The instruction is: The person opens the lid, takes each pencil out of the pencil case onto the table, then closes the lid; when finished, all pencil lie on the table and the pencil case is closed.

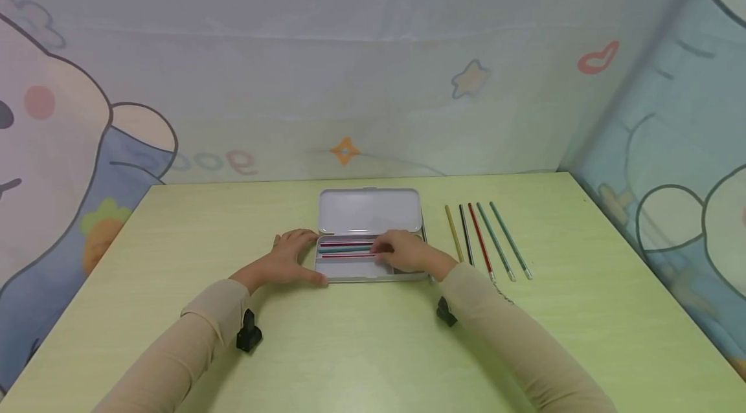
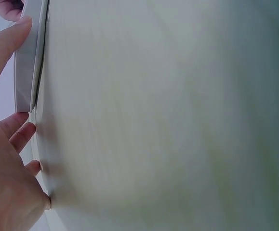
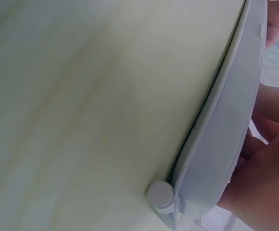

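Observation:
An open metal pencil tin (image 1: pixel 355 272) lies on the table, its lid (image 1: pixel 370 211) folded back. Inside it lie a teal pencil (image 1: pixel 345 249) and thin red pencils (image 1: pixel 346 256). My left hand (image 1: pixel 288 259) is at the tin's left end, fingers extended, with the thumb (image 2: pixel 22 30) against its front wall in the left wrist view. Over the right part of the tin, my right hand (image 1: pixel 403 251) has its fingers curled down, pinching at the pencils; which one is hidden. In the right wrist view this hand (image 3: pixel 269 159) reaches over the tin's wall (image 3: pixel 226 120).
Right of the tin lie a yellow pencil (image 1: pixel 454 232), a black pencil (image 1: pixel 465 232), a red pencil (image 1: pixel 480 239) and two teal pencils (image 1: pixel 511 241). A white-ended stick (image 3: pixel 161 195) lies against the tin's right corner. A printed cloth backdrop (image 1: pixel 373 89) borders the table.

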{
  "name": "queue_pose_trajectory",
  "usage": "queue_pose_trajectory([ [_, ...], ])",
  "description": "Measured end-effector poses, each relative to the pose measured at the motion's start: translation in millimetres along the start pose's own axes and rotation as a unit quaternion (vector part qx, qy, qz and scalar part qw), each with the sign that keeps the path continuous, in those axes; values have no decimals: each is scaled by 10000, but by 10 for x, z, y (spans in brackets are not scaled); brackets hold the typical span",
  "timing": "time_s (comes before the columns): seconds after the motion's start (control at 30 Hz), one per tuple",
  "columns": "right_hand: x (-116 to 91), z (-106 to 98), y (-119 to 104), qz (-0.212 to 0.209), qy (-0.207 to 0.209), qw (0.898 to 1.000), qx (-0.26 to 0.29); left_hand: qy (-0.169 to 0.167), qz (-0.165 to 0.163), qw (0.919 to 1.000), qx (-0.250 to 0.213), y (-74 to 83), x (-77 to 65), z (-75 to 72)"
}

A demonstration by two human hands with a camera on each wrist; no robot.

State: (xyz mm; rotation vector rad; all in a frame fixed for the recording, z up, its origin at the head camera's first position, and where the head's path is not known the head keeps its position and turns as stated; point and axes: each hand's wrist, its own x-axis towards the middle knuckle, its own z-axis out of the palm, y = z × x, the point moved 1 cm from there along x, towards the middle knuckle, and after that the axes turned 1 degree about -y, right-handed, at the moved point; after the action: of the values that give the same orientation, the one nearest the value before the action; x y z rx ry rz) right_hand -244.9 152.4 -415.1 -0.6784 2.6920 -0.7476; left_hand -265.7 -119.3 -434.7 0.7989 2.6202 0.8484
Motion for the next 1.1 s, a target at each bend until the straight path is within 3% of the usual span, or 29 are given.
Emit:
queue_pose_trajectory([
  [0.47,-1,10,18,158,155,9989,409,-25,-6,10000,-2,-11,9,13],
  [0.63,-7,-5,35,33,279,9984,497,-45,-10,10000,-9,-12,11,15],
  [0.83,-60,-101,40,-43,462,9966,682,-49,-25,10000,46,-18,17,16],
  [1.1,-222,-295,87,-157,691,9960,538,-18,-13,10000,88,-15,15,17],
])
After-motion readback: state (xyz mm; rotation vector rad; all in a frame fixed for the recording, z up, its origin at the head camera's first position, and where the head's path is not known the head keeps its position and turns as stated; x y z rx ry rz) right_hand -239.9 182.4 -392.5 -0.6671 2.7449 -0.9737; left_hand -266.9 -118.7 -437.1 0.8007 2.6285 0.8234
